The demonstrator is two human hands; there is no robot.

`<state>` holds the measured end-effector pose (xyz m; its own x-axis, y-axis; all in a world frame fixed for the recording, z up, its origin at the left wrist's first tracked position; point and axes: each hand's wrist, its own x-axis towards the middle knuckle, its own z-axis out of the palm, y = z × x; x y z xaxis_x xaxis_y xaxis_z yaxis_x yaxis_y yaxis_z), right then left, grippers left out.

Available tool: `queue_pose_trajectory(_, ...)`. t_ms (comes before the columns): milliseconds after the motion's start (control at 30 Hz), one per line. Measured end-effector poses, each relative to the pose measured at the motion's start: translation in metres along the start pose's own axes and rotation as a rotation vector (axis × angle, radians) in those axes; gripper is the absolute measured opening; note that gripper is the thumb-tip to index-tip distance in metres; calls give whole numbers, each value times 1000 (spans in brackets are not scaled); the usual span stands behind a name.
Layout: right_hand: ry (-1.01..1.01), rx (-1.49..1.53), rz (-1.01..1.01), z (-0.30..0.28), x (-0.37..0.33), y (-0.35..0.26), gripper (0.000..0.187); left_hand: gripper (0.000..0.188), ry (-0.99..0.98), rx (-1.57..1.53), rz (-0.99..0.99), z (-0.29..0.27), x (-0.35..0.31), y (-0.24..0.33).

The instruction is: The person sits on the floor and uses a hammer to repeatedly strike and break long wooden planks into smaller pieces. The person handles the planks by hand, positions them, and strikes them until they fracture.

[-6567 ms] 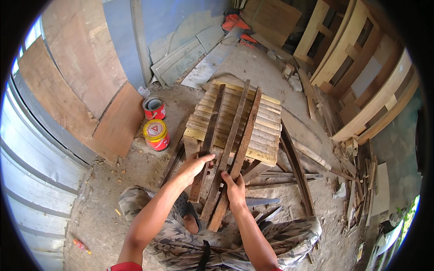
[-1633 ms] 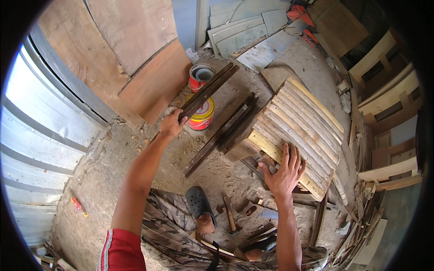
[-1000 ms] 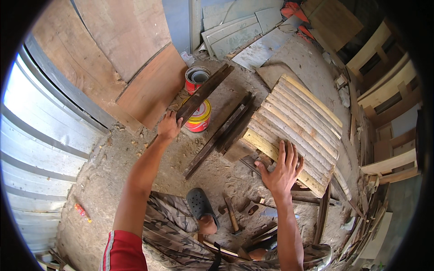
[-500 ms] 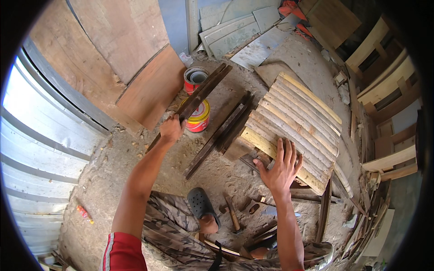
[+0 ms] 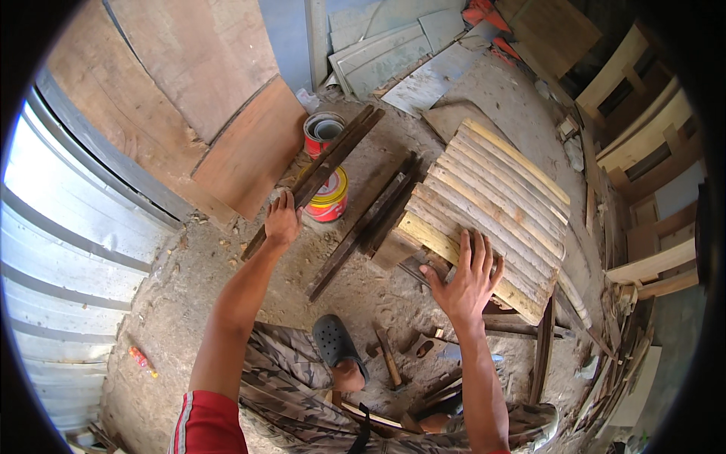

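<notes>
Two dark wooden strips lie slantwise side by side across a pair of paint cans. My left hand rests over their nearer part, its fingers loosened and apart. Under the strips stand an opened red can and a red can with a yellow rim. On the right is a slatted wooden piece made of pale, rough battens set side by side. My right hand lies open on its near edge, fingers spread and thumb out to the left.
More dark strips lie between the cans and the slatted piece. A hammer and a handsaw are on the dirt floor near my clog. Plywood sheets lean at left; scrap wood is heaped at right.
My left hand has loosened from its closed hold on the wooden strips and shifted slightly left. The strips' near end has turned and shows wider. My right hand stays on the slatted piece.
</notes>
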<state>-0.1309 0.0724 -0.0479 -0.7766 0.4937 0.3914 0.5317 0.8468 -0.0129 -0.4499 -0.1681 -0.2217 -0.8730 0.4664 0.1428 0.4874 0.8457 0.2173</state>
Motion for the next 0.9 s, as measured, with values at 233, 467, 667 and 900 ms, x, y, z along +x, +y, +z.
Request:
queue_pose_trajectory(233,-19,3,18,-3,-2,1,96,76,23,195,-26,-4,-19,45)
queue_pose_trajectory(467,-97,50,-2,-3,-2,9,96,78,-83,-178,68,27,-112,148)
queue_pose_trajectory(667,-121,177,-185,-11,-33,34,77,61,-390,-640,93,64,-246,244)
queue_pose_trajectory(900,-204,221,-167,4,-185,123,59,38,-602,-680,251,43,-306,311)
